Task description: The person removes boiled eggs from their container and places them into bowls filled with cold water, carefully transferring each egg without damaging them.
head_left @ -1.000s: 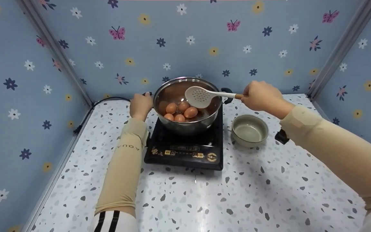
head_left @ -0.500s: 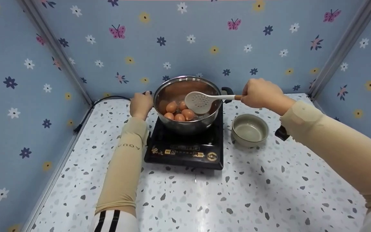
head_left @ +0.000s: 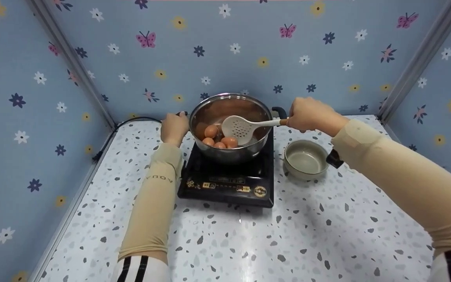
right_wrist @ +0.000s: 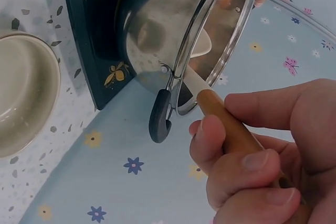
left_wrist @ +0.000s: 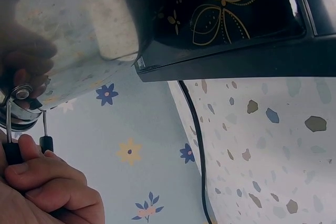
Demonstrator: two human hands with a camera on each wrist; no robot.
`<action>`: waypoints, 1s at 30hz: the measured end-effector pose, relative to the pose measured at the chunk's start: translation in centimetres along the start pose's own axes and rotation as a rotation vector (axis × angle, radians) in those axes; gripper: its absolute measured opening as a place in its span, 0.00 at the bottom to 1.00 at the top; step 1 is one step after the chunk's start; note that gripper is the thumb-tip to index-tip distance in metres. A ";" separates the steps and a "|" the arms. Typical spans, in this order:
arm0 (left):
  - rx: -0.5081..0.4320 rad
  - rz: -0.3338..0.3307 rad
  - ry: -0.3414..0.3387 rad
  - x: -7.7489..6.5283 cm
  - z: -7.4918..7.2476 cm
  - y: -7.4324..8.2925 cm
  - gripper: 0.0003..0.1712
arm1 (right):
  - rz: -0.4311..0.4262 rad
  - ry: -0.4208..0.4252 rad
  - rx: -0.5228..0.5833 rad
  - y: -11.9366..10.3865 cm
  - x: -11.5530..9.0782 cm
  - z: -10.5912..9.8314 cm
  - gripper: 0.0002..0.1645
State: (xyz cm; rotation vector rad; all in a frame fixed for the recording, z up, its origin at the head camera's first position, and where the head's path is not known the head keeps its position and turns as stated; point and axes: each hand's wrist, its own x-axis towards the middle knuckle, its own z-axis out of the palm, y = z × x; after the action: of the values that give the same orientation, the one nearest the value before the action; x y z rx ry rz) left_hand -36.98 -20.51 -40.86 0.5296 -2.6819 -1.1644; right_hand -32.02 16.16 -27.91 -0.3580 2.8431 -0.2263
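A steel pot (head_left: 229,154) with black side handles holds several brown eggs (head_left: 211,131). My left hand (head_left: 174,127) grips the pot's left handle; in the left wrist view its fingers (left_wrist: 58,177) curl round the black grip. My right hand (head_left: 313,114) holds a white slotted spoon (head_left: 238,128) by its wooden handle (right_wrist: 231,124), thumb and fingers wrapped about it. The spoon's perforated head is inside the pot, close beside the eggs on their right and overlapping some of them in the head view. The pot's right handle (right_wrist: 160,116) stands free near the right hand.
Under the pot is a black induction cooker (head_left: 225,190) on a speckled white table (head_left: 217,243). A grey-green bowl (head_left: 305,159) sits to the cooker's right. A black cord (head_left: 139,118) runs off to the left. Blue flowered panels (head_left: 233,47) stand behind and at both sides.
The spoon's head has gone lower into the pot, in among the eggs, and some eggs have shifted. My right hand moved slightly left. The left hand keeps its grip on the handle.
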 end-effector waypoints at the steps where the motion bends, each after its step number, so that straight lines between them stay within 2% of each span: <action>1: -0.005 0.000 0.001 0.0 0.0 0.0 0.32 | 0.001 -0.011 0.002 -0.1 0.1 -0.1 0.25; 10: -0.009 -0.024 -0.015 0.0 0.1 0.1 0.33 | 0.008 -0.141 0.054 -0.3 1.4 -0.8 0.24; 26: 0.019 -0.045 0.018 -0.1 0.1 0.3 0.33 | 0.011 -0.400 0.097 -1.4 3.3 -2.8 0.18; 30: 0.021 -0.046 0.024 -0.1 0.1 0.3 0.33 | 0.004 -0.452 0.099 -1.6 3.8 -3.0 0.19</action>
State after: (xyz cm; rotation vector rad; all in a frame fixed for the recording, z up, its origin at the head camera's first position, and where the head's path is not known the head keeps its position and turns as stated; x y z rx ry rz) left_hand -36.95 -20.18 -40.75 0.6083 -2.6778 -1.1357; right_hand -36.02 14.04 -25.72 -0.3333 2.3787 -0.2485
